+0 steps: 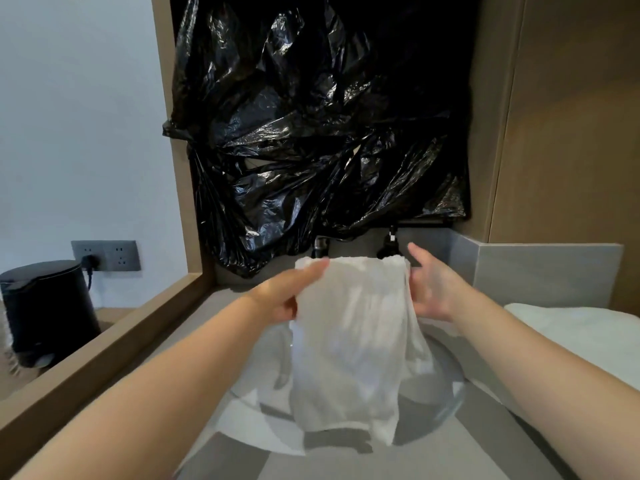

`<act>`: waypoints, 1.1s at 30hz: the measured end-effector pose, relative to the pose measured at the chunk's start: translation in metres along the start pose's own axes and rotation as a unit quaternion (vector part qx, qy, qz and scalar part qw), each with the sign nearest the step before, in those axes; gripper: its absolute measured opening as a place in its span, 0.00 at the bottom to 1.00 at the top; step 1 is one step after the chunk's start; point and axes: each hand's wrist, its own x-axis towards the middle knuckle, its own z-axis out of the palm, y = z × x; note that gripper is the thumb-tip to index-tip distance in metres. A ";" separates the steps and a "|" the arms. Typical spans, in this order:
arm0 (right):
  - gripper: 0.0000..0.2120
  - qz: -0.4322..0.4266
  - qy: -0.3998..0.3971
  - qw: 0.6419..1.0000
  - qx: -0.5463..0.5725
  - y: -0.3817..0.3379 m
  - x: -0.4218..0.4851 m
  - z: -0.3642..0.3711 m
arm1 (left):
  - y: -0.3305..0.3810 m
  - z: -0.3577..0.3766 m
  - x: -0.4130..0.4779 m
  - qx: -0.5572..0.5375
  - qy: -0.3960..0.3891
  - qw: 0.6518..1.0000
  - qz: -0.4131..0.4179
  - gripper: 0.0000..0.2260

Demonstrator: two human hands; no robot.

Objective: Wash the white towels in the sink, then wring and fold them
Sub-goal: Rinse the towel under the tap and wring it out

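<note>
A white towel hangs doubled over above the round sink basin, its lower end dangling into the bowl. My left hand pinches its upper left corner, thumb in front. My right hand holds the upper right edge, with the fingers stretched up behind the cloth. More white cloth lies over the basin's near left rim. Another white towel lies on the counter at the right.
Black plastic sheeting covers the wall behind the sink. A dark tap and a second dark fitting stand below it. A wooden ledge bounds the counter's left side; beyond it are a black bin and a wall socket.
</note>
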 end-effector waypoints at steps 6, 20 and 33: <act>0.14 -0.062 0.056 0.989 -0.119 0.005 0.013 -0.008 | -0.010 -0.019 0.008 -0.024 0.091 0.996 -0.009 0.15; 0.08 -0.059 0.118 0.984 -0.121 0.013 0.017 -0.026 | -0.031 -0.003 0.031 0.039 0.135 0.988 0.062 0.06; 0.50 -0.091 -0.004 0.684 -0.724 0.050 0.037 -0.029 | -0.015 -0.002 0.024 0.063 -0.001 0.993 0.097 0.21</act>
